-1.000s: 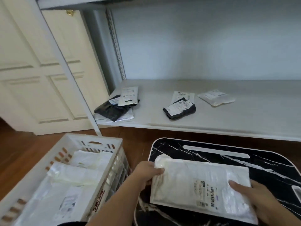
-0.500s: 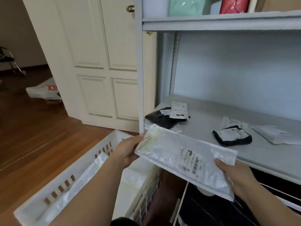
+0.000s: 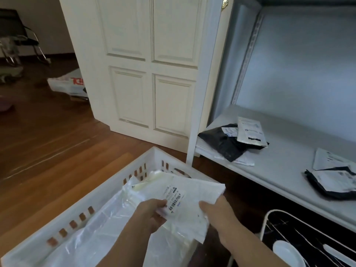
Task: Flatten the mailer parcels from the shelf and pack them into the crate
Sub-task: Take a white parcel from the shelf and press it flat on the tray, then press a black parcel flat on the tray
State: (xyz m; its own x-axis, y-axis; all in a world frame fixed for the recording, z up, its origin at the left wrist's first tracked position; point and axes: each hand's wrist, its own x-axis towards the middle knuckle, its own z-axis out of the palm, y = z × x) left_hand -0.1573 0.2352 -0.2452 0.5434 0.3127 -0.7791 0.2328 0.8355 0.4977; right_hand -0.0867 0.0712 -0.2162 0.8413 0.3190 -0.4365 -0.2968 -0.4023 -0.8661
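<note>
A flat white mailer (image 3: pixel 194 197) with a barcode label hangs over the right end of the white crate (image 3: pixel 107 191). My left hand (image 3: pixel 152 211) grips its near left edge beside the label. My right hand (image 3: pixel 217 211) grips its near right edge. Several white and clear mailers (image 3: pixel 107 234) lie inside the crate below it. On the grey shelf (image 3: pixel 273 162) lie a black mailer (image 3: pixel 227 143) under a white one (image 3: pixel 250 132), and further right another black mailer (image 3: pixel 333 182) with a white label.
A cream panelled door (image 3: pixel 150 70) stands behind the crate. The shelf's white upright post (image 3: pixel 200 105) rises at the crate's far corner. A black marbled tray with a white rim (image 3: pixel 308 237) sits at lower right. A printed bag (image 3: pixel 69 85) lies on the wooden floor.
Both hands carried the white mailer left and down from above the black tray to over the crate. My view swung left towards the door and floor.
</note>
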